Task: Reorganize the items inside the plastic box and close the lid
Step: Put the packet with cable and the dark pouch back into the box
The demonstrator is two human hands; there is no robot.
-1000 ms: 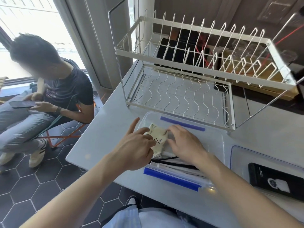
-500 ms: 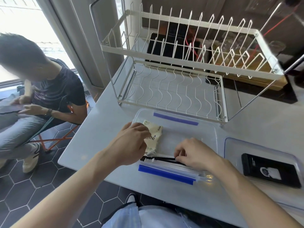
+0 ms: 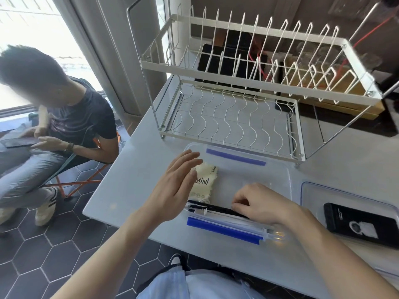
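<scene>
Inside clear plastic box, flat-fingered left hand hovers; curled right hand seemingly pinches black pens.

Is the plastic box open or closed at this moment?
Open. The plastic box has no lid on it; the packet and the pens lie uncovered inside, and the right hand reaches in.

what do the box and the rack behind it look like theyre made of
Box: likely clear plastic, slightly frosted; the table shows through its walls, with blue clip strips.
Rack: probably metal wire with a white coating, given its thin bent rods and matte white frame.
</scene>
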